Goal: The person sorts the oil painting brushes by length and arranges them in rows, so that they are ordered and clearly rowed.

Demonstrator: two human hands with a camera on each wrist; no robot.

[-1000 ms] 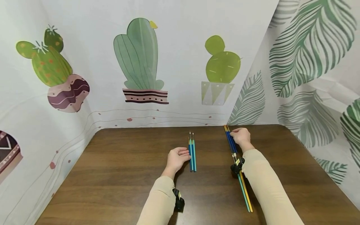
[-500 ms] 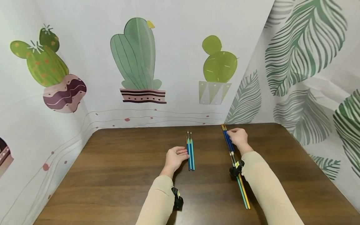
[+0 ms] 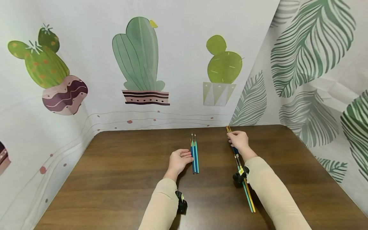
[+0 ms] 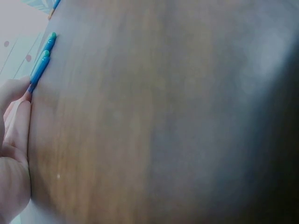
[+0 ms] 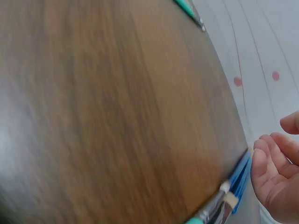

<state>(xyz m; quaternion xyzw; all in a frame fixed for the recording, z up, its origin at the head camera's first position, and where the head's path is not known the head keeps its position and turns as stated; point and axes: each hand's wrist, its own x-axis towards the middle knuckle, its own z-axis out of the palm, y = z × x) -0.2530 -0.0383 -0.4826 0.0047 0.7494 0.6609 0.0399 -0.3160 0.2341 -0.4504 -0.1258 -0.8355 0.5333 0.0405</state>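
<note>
Several thin paintbrushes [image 3: 196, 159] with blue and turquoise handles lie side by side mid-table, bristles toward the back. My left hand [image 3: 179, 160] rests at their left side, its fingertips against the nearest handle. In the left wrist view, the thumb [image 4: 16, 91] meets a blue handle end. At the back right, my right hand [image 3: 239, 140] is over dark blue-handled brushes [image 3: 235, 150], partly hiding them. The right wrist view shows its thumb apart from the bent fingers [image 5: 260, 161], beside the blue handles. A turquoise brush [image 3: 248, 198] and a yellow brush [image 3: 251, 198] extend toward the front, meeting the blue ones.
The brown wooden table [image 3: 129, 179] ends at a hanging cloth [image 3: 184, 64] printed with cacti and leaves. A black wrist camera [image 3: 241, 175] hangs over the right-hand brushes; another camera [image 3: 181, 204] sits on the left wrist.
My right hand has moved a little left, from the right side of the dark blue brushes to over them. My left hand keeps its place beside the thin brushes. The head view shifts slightly.
</note>
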